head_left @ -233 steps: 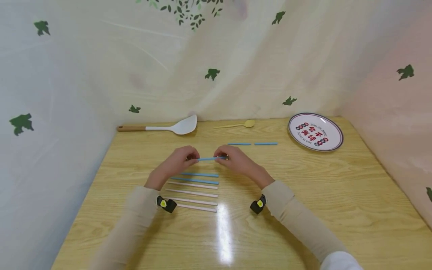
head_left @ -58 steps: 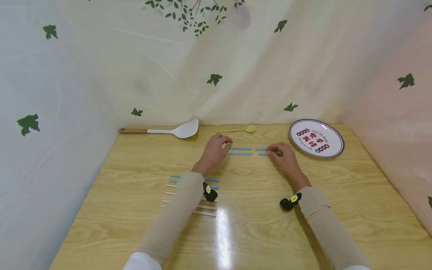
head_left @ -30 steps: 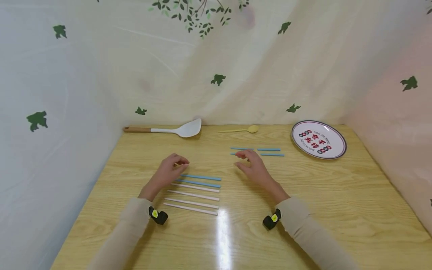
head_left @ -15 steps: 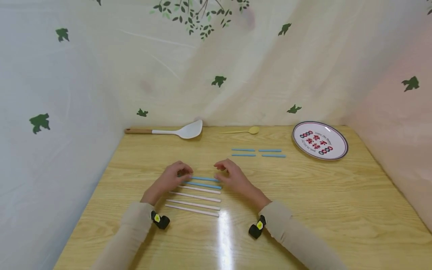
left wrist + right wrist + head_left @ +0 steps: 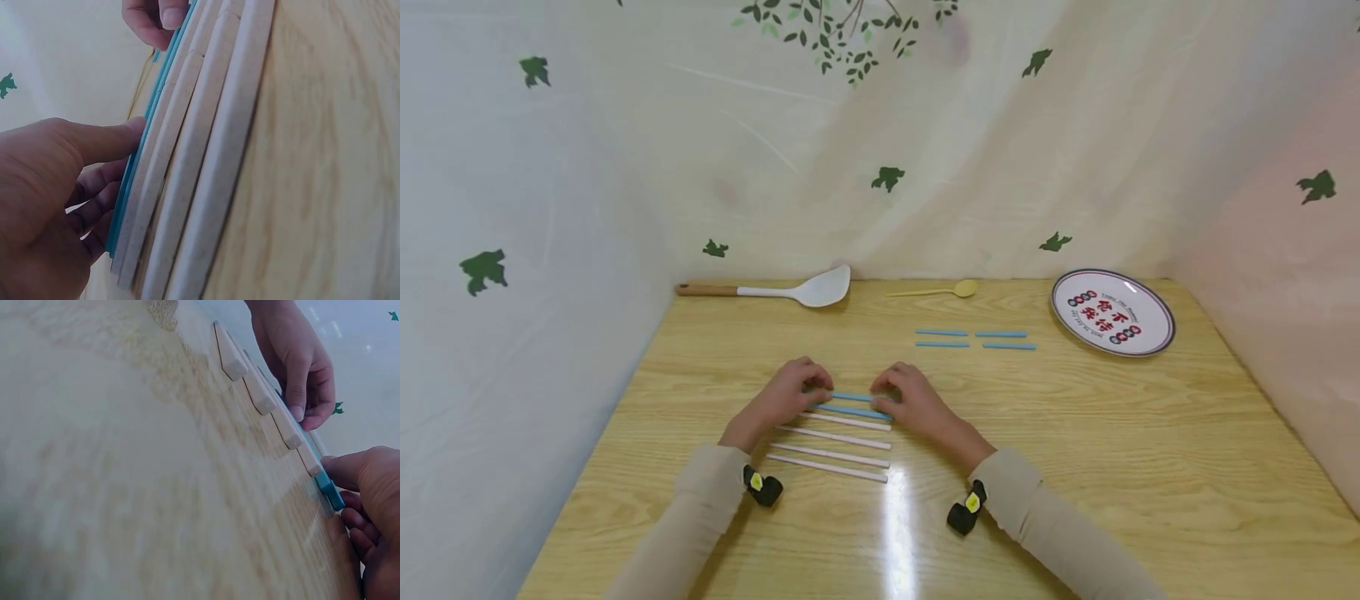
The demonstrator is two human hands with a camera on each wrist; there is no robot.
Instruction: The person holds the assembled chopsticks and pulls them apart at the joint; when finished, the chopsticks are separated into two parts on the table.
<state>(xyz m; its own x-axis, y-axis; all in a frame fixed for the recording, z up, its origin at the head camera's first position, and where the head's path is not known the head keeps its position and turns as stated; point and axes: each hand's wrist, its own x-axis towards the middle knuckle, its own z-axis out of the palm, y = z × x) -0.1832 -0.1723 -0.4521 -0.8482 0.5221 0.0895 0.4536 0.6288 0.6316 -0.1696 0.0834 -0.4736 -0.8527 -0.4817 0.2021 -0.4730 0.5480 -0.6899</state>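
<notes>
My left hand (image 5: 790,392) pinches the left part of the farther blue chopstick (image 5: 852,397), thumb on the near side in the left wrist view. Around its right end, my right hand (image 5: 917,404) has its thumb and curled fingers. A second blue chopstick (image 5: 853,411) lies just nearer, close beside it. Several pale pinkish-white chopsticks (image 5: 838,436) follow in a row toward me; seams show partway along them in the left wrist view. Beyond the right hand lie several short blue chopstick pieces (image 5: 942,344), in two rows. Fingers hide both ends of the farther blue chopstick.
At the back of the wooden table (image 5: 1120,467) lie a white spatula (image 5: 823,288) with a wooden handle and a yellow spoon (image 5: 964,288). A round patterned plate (image 5: 1138,337) sits at the back right. A cloth backdrop (image 5: 790,125) closes the far side.
A blue chopstick held between both hands earlier now lies as two short pieces in the nearer row at the back. Both hands have come back to the remaining long blue chopsticks, right hand moving leftward.
</notes>
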